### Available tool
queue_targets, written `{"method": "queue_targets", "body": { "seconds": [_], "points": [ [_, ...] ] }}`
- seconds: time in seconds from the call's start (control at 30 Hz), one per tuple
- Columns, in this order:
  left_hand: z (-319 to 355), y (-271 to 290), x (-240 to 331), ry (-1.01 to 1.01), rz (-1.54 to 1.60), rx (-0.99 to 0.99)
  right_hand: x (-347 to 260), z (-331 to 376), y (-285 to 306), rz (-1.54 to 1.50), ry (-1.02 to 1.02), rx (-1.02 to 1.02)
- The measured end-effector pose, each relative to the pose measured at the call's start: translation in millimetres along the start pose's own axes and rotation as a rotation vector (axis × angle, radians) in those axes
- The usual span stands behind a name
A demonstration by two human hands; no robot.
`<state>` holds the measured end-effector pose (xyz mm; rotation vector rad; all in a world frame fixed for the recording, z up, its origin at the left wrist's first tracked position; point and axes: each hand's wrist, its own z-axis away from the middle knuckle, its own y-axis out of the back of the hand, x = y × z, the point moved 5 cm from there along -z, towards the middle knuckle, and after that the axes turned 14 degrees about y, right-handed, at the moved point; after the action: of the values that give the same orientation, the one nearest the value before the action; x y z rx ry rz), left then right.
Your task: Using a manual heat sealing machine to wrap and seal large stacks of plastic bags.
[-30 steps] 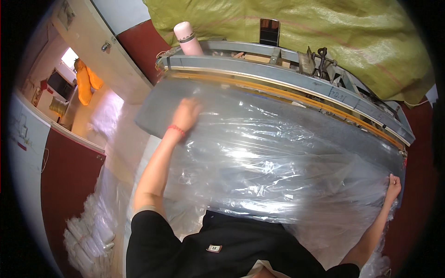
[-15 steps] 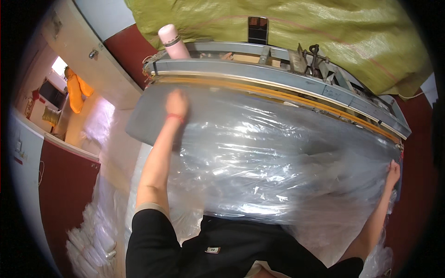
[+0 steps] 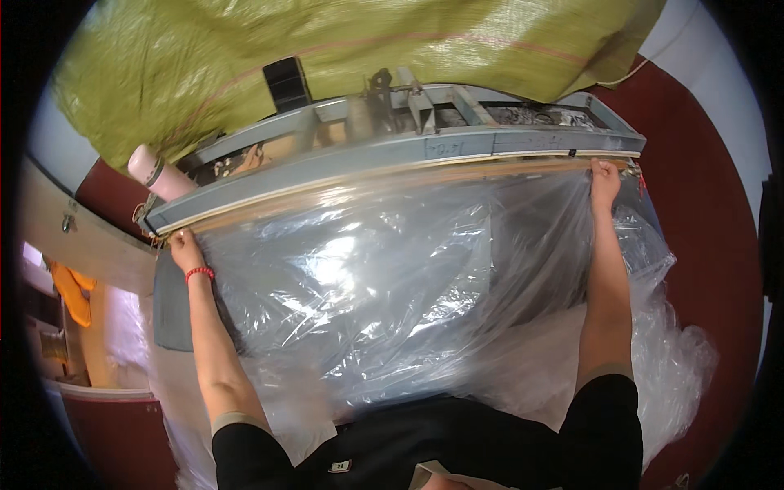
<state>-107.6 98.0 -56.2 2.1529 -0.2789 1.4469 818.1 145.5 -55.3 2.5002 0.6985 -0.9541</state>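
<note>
A wide sheet of clear plastic film [image 3: 351, 269] spreads over a dark grey padded surface [image 3: 173, 306] in front of me. My left hand [image 3: 184, 245], with a red beaded bracelet on the wrist, grips the film's far left corner. At the far right, my right hand [image 3: 605, 181] pinches the film's other corner. Both hands are up against the yellowish strip along the front of a long grey metal frame [image 3: 327, 157]. Between them the film is drawn out, wrinkled and shiny, and it hangs down toward my body.
Left on the frame stands a pink bottle [image 3: 163, 175]. A dark phone-like slab [image 3: 287, 84] leans on the yellow-green woven sheet [image 3: 367, 41] behind. Metal clamps [image 3: 418, 106] sit on the frame. More clear film [image 3: 670, 359] bunches at the right, beside a dark red wall [image 3: 702, 245].
My left hand has gone from resting on the grey surface to the frame's left end. My right hand has moved up and away from me to the frame, pulling the film along. The view has turned.
</note>
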Motion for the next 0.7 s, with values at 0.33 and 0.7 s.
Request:
{"method": "queue_targets", "body": {
  "seconds": [0.33, 0.7],
  "points": [
    [0.9, 2.4, -3.3, 0.21, 0.328, 0.087, -8.5, 2.2, 14.4, -0.077, -0.164, 0.213],
    [125.5, 114.5, 112.0, 0.021, 0.329, -0.346, -146.3, 14.4, 156.0, 0.643, 0.507, 0.138]
  ]
}}
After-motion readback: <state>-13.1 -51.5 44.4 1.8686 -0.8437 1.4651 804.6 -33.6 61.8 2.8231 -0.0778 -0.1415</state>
